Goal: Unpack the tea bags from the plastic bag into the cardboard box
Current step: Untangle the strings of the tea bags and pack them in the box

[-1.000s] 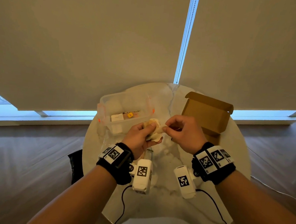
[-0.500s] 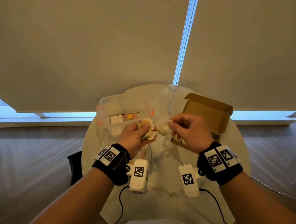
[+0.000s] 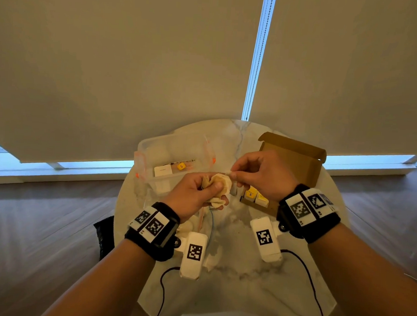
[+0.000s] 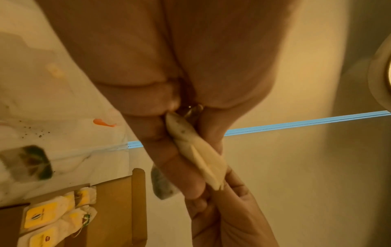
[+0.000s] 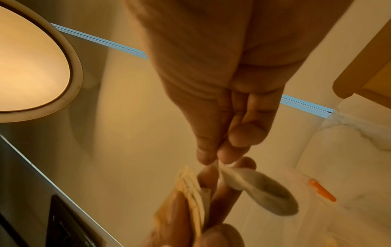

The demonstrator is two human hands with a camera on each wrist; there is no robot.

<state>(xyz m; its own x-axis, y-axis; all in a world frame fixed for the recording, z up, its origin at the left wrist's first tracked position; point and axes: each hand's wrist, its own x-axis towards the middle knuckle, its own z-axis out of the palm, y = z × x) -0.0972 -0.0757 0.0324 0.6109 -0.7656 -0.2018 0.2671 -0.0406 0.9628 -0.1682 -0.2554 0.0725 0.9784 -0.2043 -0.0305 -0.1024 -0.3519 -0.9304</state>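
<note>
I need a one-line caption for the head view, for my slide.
Left hand holds tea bags; right hand pinches one near the open box.

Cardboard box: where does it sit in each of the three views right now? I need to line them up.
Head: cardboard box right of centre on the table, lid up, behind the right hand.
Left wrist: lower left corner, tea bags inside.
Right wrist: only a brown edge at the upper right, probably the box.
Shared landmark: the bright blue window strip.
</note>
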